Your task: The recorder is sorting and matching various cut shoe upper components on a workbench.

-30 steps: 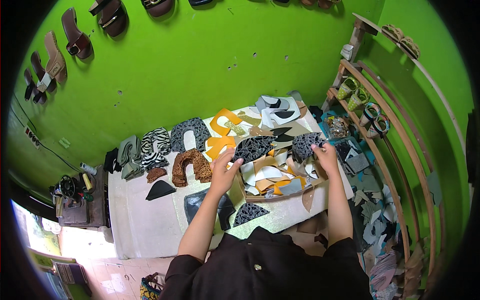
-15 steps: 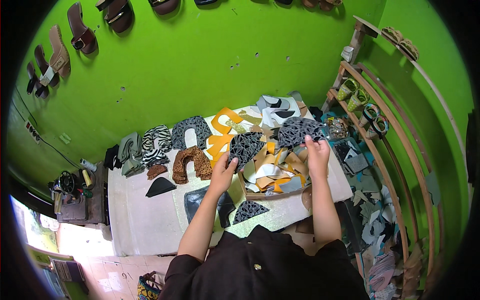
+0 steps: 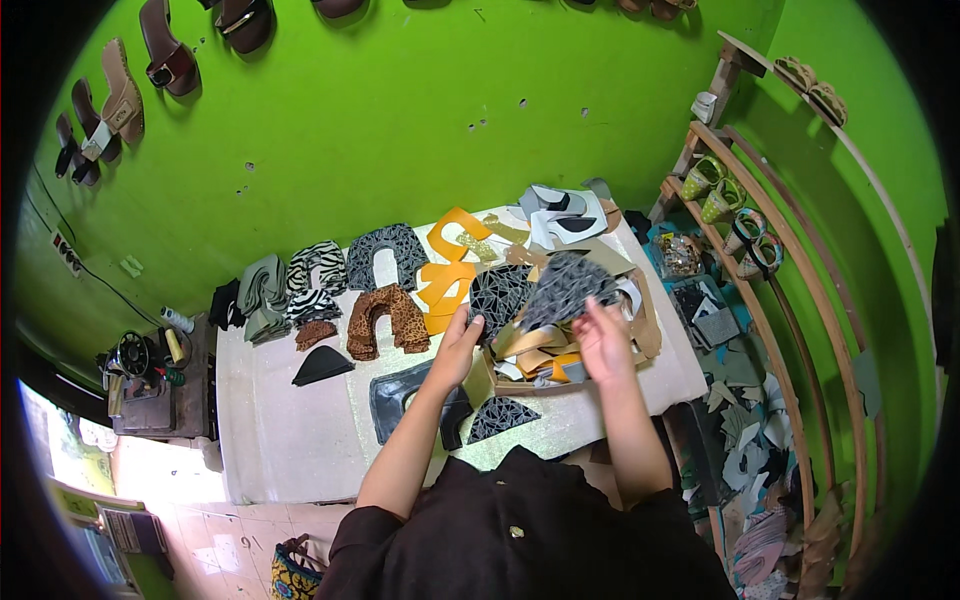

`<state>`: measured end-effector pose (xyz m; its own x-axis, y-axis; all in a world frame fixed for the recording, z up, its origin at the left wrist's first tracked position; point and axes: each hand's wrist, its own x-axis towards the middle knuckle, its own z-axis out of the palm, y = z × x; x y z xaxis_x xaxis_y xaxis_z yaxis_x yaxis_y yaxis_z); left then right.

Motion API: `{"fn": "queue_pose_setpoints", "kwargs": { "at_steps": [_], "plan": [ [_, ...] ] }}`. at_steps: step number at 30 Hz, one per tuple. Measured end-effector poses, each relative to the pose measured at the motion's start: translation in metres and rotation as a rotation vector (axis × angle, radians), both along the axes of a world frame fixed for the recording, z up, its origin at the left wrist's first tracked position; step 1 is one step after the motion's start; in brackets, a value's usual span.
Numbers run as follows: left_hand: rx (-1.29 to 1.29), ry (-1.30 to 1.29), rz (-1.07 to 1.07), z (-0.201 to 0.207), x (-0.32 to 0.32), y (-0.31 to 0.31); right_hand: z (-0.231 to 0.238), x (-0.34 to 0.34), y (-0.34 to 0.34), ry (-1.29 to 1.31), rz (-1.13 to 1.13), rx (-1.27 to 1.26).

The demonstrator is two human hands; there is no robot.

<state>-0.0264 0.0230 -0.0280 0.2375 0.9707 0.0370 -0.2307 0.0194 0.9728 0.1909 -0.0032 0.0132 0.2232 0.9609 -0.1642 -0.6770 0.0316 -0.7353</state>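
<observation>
My left hand (image 3: 458, 348) is closed on a black-and-grey patterned cut piece (image 3: 496, 298), thumb on top, at the left side of a box (image 3: 650, 335) of scraps. Another piece in the same pattern (image 3: 568, 288), smeared by motion, is pinched in my right hand (image 3: 606, 342) above the box. Its left edge comes close to the first piece. Tan, white, grey and orange scraps (image 3: 535, 355) fill the box and are partly hidden by the held pieces. A matching patterned piece (image 3: 503, 418) lies on the table near me, beside a black U-shaped piece (image 3: 392, 400).
On the pale table (image 3: 270, 420) lie stacks of leopard-print (image 3: 385, 322), zebra-print (image 3: 316, 268) and patterned arch-shaped pieces (image 3: 388, 255), plus orange cutouts (image 3: 445, 285). A sewing machine (image 3: 135, 360) stands at left. A wooden shoe rack (image 3: 790, 260) rises at right, with scraps heaped below.
My right hand has swung left and slightly nearer me, carrying its patterned piece toward the one in my left hand. The left hand has barely moved.
</observation>
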Motion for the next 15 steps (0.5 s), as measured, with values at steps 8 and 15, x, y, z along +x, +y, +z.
{"fn": "queue_pose_setpoints", "kwargs": {
  "at_steps": [8,15],
  "plan": [
    [0.062,0.131,-0.051,0.015,0.0,-0.028,-0.033,-0.055,-0.018,-0.219,0.103,-0.099],
    [0.226,0.543,-0.23,-0.002,-0.045,-0.069,0.004,0.001,-0.066,-1.463,0.078,0.455]
  ]
}}
